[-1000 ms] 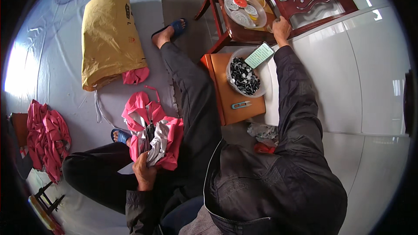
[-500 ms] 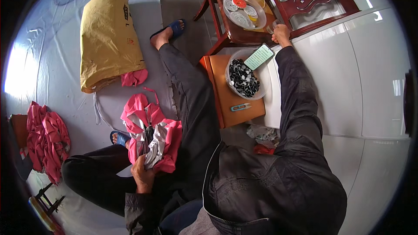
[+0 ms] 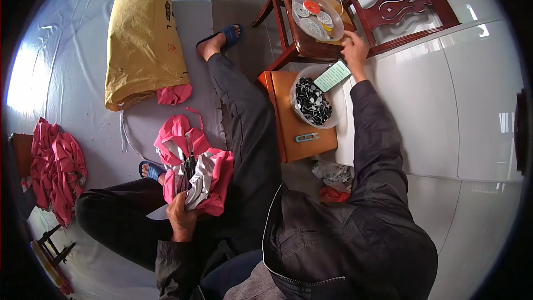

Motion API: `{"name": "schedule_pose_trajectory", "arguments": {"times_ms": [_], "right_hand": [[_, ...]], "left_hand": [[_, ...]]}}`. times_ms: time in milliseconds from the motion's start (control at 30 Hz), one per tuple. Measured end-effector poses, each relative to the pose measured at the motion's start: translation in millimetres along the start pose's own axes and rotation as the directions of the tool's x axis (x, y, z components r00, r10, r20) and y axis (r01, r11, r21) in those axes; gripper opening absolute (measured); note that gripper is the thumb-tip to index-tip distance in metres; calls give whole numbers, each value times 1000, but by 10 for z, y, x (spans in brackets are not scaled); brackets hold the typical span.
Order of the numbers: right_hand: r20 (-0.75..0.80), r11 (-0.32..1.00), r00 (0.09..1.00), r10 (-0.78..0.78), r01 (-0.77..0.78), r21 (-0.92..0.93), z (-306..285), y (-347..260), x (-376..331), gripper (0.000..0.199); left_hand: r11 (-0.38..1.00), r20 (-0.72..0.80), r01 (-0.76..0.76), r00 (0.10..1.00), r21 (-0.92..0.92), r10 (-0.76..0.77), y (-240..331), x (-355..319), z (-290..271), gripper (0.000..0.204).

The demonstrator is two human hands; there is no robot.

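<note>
My left hand [image 3: 182, 216] is closed on a bunched pink umbrella [image 3: 215, 189] with a silver lining, lying over my lap. Dark thin ribs show in the middle of its folds. Out to the right, my right hand [image 3: 355, 53] reaches to the edge of a wooden chair's seat [image 3: 327, 49]. Its fingers look parted, and I see nothing held in them. Just beyond it on the seat stands a round clear tub [image 3: 336, 32] with white, red and yellow discs. Below the hand, a phone [image 3: 333, 75] with a lit screen leans on a clear tub of small black and white pieces [image 3: 312, 103].
Blue-handled thread snips [image 3: 306, 137] lie on an orange-brown box [image 3: 288, 147]. A large yellow sack [image 3: 141, 39] lies at the far left with pink cloth at its mouth. More pink cloth [image 3: 55, 169] is heaped at the left edge. A white tiled wall [image 3: 427, 100] bounds the right side.
My right hand has drawn slightly back toward me, and the clear object at its fingertips is no longer seen there. My left hand keeps its hold on the umbrella. The view has shifted slightly.
</note>
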State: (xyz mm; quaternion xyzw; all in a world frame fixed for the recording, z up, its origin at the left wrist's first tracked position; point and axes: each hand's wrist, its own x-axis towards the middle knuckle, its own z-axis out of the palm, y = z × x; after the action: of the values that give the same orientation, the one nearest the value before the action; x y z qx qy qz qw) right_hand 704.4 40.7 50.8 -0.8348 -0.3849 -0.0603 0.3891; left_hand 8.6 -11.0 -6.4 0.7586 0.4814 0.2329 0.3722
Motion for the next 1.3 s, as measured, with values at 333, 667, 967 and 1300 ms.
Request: {"name": "schedule_pose_trajectory", "arguments": {"times_ms": [333, 667, 967, 1300], "right_hand": [[194, 851, 893, -405, 446, -277, 222, -135, -475, 33], [259, 884, 906, -334, 396, -246, 223, -207, -476, 35], [224, 890, 918, -327, 378, -253, 232, -208, -565, 36], [233, 812, 870, -435, 490, -316, 267, -181, -668, 39]], "left_hand": [[1000, 2, -24, 1000, 2, 24, -33, 3, 91, 41], [994, -39, -106, 994, 23, 107, 9, 57, 64, 33], [1000, 14, -19, 1000, 11, 19, 13, 27, 58, 36], [999, -12, -31, 999, -9, 31, -18, 33, 102, 36]]}}
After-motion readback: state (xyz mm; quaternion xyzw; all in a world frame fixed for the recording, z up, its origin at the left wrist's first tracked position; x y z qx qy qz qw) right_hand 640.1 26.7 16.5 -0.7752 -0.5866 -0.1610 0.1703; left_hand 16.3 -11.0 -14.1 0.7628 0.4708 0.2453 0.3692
